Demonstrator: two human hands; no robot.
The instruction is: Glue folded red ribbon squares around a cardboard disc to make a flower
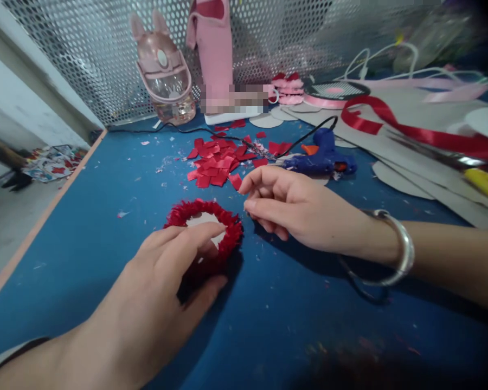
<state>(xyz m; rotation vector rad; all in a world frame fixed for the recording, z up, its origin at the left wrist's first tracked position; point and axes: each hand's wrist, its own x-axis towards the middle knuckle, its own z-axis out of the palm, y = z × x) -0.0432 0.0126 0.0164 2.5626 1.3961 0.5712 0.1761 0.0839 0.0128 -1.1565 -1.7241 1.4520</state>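
A round disc [231, 233] with a ruffled red ribbon border and a pale centre lies on the blue table. My left hand [158, 287] curves around its near side, the index finger across the centre and the thumb along the near edge. Just to the right of the disc, my right hand [296, 208] is curled with thumb and index finger brought close together. Whether a small piece sits between those fingertips I cannot make out. Beyond the hands is a pile of cut red ribbon squares [215, 160]. Behind my right hand lies a blue glue gun [323, 154].
A pink bottle [166, 81] and a pink fabric-covered object [215, 49] stand by the perforated metal panel [93, 43]. At right are grey cardboard pieces [402, 179], red ribbon [423, 132], a ribbon spool [335, 92] and yellow-handled scissors [486, 184]. A black cord [187, 130] crosses the back.
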